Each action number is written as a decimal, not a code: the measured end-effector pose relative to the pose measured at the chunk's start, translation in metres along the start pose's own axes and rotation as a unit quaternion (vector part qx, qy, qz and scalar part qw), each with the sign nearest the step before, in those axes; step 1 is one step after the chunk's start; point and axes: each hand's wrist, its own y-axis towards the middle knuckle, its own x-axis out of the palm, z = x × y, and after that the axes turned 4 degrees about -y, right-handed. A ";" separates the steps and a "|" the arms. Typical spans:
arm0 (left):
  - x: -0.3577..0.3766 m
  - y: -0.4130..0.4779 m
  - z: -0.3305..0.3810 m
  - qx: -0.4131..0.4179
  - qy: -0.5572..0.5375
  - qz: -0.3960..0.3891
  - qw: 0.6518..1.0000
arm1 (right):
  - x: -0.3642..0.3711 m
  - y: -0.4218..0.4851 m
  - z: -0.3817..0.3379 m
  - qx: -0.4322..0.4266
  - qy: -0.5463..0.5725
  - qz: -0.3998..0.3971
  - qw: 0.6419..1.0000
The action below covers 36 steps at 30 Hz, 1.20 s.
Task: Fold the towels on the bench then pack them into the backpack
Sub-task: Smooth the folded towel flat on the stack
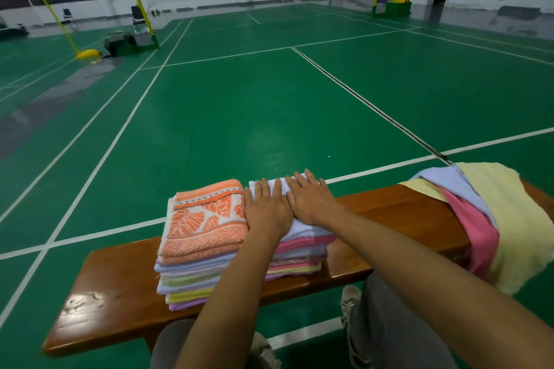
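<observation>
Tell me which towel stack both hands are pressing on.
The right-hand stack, topped by a white towel; the other stack has an orange patterned towel on top.

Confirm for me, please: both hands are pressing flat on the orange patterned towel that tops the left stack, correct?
Not quite. In the head view the left hand and right hand press flat on the white towel topping the right stack; the orange patterned towel beside it is untouched.

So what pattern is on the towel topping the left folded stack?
Orange and white leaf print with a dotted border stripe, on the top towel in the head view.
</observation>
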 end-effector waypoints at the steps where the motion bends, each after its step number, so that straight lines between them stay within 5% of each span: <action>1: 0.000 0.001 0.000 0.003 0.020 0.002 1.000 | 0.002 0.001 0.001 0.002 0.005 0.002 1.000; 12: -0.012 0.008 0.005 0.013 0.071 -0.031 0.997 | 0.008 0.009 0.010 -0.003 0.054 0.009 0.998; 17: -0.035 0.014 0.020 0.014 0.043 0.034 0.998 | -0.006 0.016 0.020 0.012 0.137 0.063 0.988; 36: -0.032 0.046 0.168 0.184 0.021 0.052 0.981 | -0.050 -0.030 0.158 0.096 0.086 0.077 0.989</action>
